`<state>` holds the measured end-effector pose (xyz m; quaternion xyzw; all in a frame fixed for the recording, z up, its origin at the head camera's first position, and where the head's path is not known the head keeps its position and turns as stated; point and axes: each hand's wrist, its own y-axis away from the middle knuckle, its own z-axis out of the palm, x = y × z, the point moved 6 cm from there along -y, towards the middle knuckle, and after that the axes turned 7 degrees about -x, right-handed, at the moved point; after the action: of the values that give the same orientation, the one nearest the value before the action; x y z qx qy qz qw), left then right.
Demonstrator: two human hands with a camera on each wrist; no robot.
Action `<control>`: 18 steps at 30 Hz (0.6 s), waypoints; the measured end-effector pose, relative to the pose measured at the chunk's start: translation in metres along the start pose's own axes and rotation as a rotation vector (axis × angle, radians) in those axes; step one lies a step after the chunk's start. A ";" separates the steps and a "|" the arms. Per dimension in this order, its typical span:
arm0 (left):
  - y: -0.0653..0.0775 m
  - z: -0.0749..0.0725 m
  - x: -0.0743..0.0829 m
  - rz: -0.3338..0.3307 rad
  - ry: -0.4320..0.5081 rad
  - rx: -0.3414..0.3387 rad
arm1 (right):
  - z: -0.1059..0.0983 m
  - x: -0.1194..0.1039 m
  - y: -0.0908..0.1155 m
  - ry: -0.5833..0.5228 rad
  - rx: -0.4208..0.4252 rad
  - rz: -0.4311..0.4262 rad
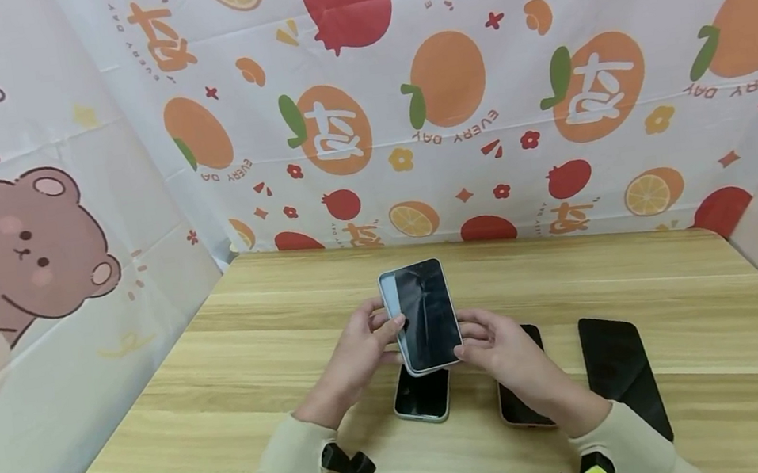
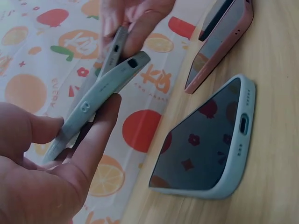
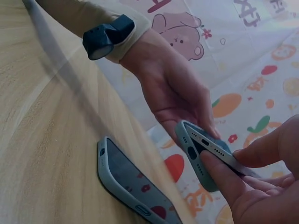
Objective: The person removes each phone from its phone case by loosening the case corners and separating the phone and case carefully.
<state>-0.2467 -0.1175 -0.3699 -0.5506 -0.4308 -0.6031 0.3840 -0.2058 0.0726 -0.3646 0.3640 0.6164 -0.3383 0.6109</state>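
A phone (image 1: 430,316) with a dark screen is tilted partly out of a pale blue phone case (image 2: 86,103). My left hand (image 1: 359,347) grips the case by its left side, with the thumb over the edge. On the other side, my right hand (image 1: 505,349) pinches the phone's lower right edge between thumb and fingers. The right wrist view shows the phone's port end (image 3: 205,141) lifted at an angle from the case, with a gap between them. Below both hands, another phone in a pale case (image 1: 423,398) lies screen up on the table.
Beneath my right forearm lies a phone with a pink edge (image 1: 525,407). Farther right is a larger black phone-like slab (image 1: 623,372). The wooden table (image 1: 182,430) meets a fruit-print cloth (image 1: 379,125) at the back and a bear-print cloth (image 1: 28,251) at the left.
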 end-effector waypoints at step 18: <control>0.011 -0.032 0.000 -0.033 -0.072 0.061 | -0.016 0.010 -0.009 -0.115 0.006 -0.009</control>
<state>-0.2472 -0.1512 -0.3698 -0.5528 -0.4713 -0.5759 0.3750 -0.2222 0.0824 -0.3742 0.3430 0.5809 -0.3632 0.6426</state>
